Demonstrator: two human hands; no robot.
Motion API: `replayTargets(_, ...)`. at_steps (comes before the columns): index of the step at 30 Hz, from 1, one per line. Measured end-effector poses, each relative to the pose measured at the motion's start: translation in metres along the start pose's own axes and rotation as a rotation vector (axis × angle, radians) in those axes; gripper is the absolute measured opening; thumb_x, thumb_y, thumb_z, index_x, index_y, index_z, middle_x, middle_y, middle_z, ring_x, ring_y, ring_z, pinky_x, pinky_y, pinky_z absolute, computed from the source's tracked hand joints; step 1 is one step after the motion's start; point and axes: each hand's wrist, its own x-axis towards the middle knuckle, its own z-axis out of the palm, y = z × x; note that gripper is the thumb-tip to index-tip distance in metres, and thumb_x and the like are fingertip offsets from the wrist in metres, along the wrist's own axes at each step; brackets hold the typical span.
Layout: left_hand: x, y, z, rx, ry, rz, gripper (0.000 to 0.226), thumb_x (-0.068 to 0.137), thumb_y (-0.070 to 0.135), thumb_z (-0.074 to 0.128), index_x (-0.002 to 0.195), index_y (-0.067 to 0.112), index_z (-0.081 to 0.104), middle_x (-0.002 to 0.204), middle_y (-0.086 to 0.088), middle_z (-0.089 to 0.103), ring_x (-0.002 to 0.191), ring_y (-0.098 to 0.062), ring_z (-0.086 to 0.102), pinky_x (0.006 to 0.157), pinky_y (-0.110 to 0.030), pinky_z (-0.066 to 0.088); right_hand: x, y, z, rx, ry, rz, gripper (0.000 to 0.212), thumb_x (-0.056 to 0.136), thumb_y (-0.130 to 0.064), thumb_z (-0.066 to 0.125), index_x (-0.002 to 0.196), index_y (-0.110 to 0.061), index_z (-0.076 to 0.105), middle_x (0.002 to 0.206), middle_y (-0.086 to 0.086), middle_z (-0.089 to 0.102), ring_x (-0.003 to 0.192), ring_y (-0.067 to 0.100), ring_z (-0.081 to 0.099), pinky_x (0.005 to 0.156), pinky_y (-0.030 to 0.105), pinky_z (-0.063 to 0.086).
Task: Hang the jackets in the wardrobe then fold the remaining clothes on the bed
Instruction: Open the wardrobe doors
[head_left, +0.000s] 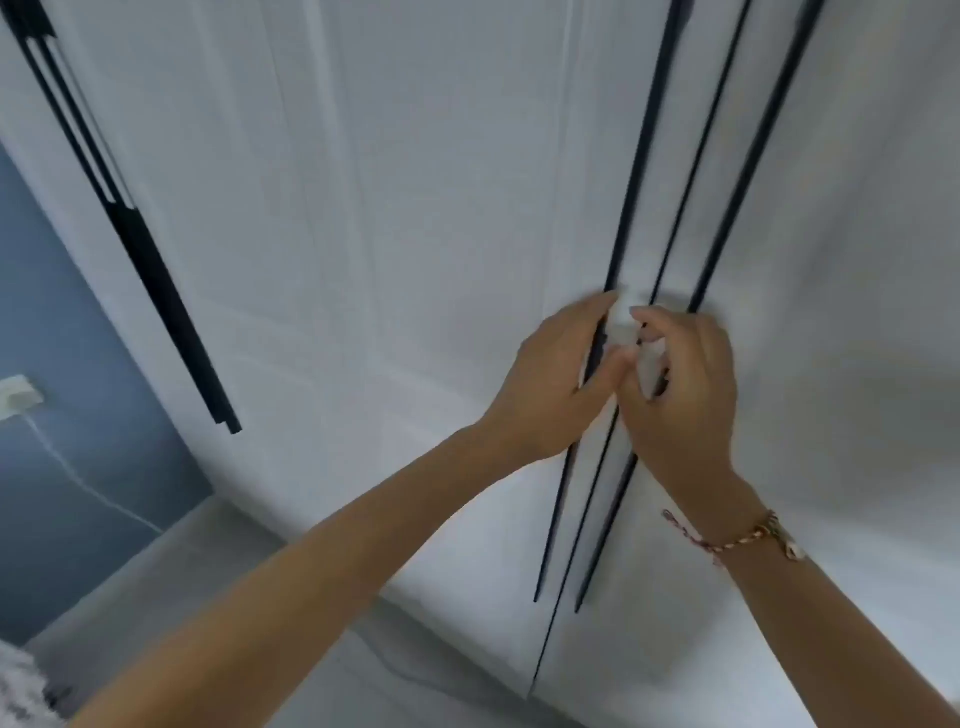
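- A tall white panelled wardrobe (415, 208) fills most of the view, seen from close up and at a slant; its doors appear closed.
- A thin dark door seam (698, 156) runs down between the two middle doors.
- On either side of that seam sits a long, thin black bar: the left handle (640, 156) and the right handle (753, 156), both running nearly the full height of the frame.
- The left hand (550, 384) is at the left handle, its fingers (597, 312) hooked round the bar and the thumb lying across the door face.
- The right hand (685, 395) is just beside it, almost touching. Its fingers (644, 317) are curled tightly where the right handle passes under the palm, so it seems to grip that bar, though motion blur softens the detail.
- A braided red-and-gold bracelet (737, 538) circles the right wrist; both forearms are bare.
- Well to the left, another door carries a thicker black bar, the far handle (171, 312).
- The room beyond: a muted blue wall (62, 338) meets the wardrobe's left edge, with a white wall socket (18, 397) on it and a white cable (78, 478) trailing down from it toward the pale grey floor (156, 571).
- A fuzzy grey-white fabric edge (21, 691) shows in the bottom-left corner, too blurred to identify.
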Motion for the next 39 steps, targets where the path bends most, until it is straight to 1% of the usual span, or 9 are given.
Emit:
replayTargets(4,0.019,0.02,0.022,-0.253,0.142,-0.268,0.045,0.095,0.018,0.052,0.136,0.013,0.034,0.132,0.0,0.04,0.12,-0.009,0.041,0.095,-0.008,0.035,0.002,0.015,-0.033,-0.054,0.116,0.241,0.036,0.087,-0.008,0.063,0.118,0.0,0.049,0.109,0.012,0.049,0.098,0.022,0.049,0.086,0.037,0.046)
replayTargets(7,0.035,0.02,0.019,-0.457,0.217,-0.39,0.036,0.092,0.01,0.055,0.118,0.012,0.029,0.103,-0.001,0.046,0.091,-0.009,0.051,0.082,-0.015,0.044,0.011,0.016,-0.034,0.231,-0.126,0.505,0.048,0.092,-0.016,0.058,0.133,-0.007,0.034,0.112,0.004,0.05,0.097,0.013,0.053,0.085,0.013,0.045)
replayTargets(9,0.044,0.016,0.01,-0.553,0.148,-0.484,0.028,0.094,0.015,0.053,0.112,0.014,0.032,0.086,-0.002,0.048,0.077,-0.01,0.05,0.075,-0.018,0.044,0.017,0.019,-0.028,0.247,-0.16,0.557,0.037,0.095,-0.018,0.052,0.129,-0.009,0.041,0.107,0.005,0.056,0.094,0.012,0.054,0.077,0.002,0.04)
replayTargets(14,0.041,0.029,0.011,-0.34,0.056,-0.477,0.014,0.095,0.022,0.051,0.095,0.01,0.044,0.078,0.004,0.045,0.067,-0.007,0.044,0.063,-0.01,0.039,0.022,0.009,-0.027,0.261,-0.125,0.591,0.007,0.096,-0.022,0.05,0.099,-0.016,0.048,0.08,-0.006,0.052,0.071,0.006,0.049,0.062,0.001,0.038)
replayTargets(22,0.003,0.05,0.003,-0.221,0.225,-0.451,0.034,0.083,0.029,0.069,0.093,0.011,0.042,0.08,0.0,0.044,0.067,-0.008,0.043,0.055,-0.008,0.04,0.012,-0.016,-0.026,0.184,-0.111,0.642,0.035,0.086,-0.037,0.064,0.101,-0.014,0.044,0.083,0.004,0.053,0.072,0.013,0.051,0.064,0.021,0.045)
replayTargets(27,-0.026,0.061,-0.005,-0.089,0.366,-0.534,0.061,0.073,0.04,0.077,0.109,0.009,0.039,0.085,0.003,0.046,0.076,-0.011,0.051,0.067,-0.023,0.051,-0.001,-0.039,-0.028,-0.009,-0.035,0.658,0.057,0.075,-0.053,0.069,0.103,-0.009,0.047,0.091,0.005,0.056,0.078,0.018,0.056,0.068,0.034,0.052)
replayTargets(31,-0.05,0.071,-0.028,-0.021,0.446,-0.56,0.042,0.078,0.029,0.073,0.094,0.015,0.036,0.077,-0.001,0.047,0.067,-0.013,0.053,0.056,-0.018,0.047,-0.009,-0.062,-0.033,-0.212,0.048,0.649,0.059,0.07,-0.058,0.072,0.096,-0.01,0.047,0.082,0.002,0.054,0.071,0.016,0.055,0.064,0.032,0.052)
replayTargets(35,-0.072,0.073,-0.049,0.008,0.481,-0.573,0.039,0.076,0.013,0.072,0.094,0.014,0.038,0.082,-0.003,0.047,0.076,-0.018,0.056,0.069,-0.03,0.055,-0.017,-0.08,-0.047,-0.286,0.052,0.686,0.043,0.08,-0.041,0.069,0.099,-0.01,0.046,0.083,0.004,0.056,0.074,0.021,0.06,0.066,0.032,0.052)
replayTargets(39,-0.091,0.074,-0.064,0.349,0.573,-0.557,0.047,0.068,0.02,0.075,0.103,0.002,0.049,0.101,-0.011,0.048,0.098,-0.029,0.048,0.084,-0.036,0.04,-0.028,-0.1,-0.061,-0.347,0.031,0.669,0.054,0.081,-0.036,0.067,0.12,-0.006,0.045,0.095,0.008,0.062,0.081,0.023,0.063,0.071,0.032,0.055)
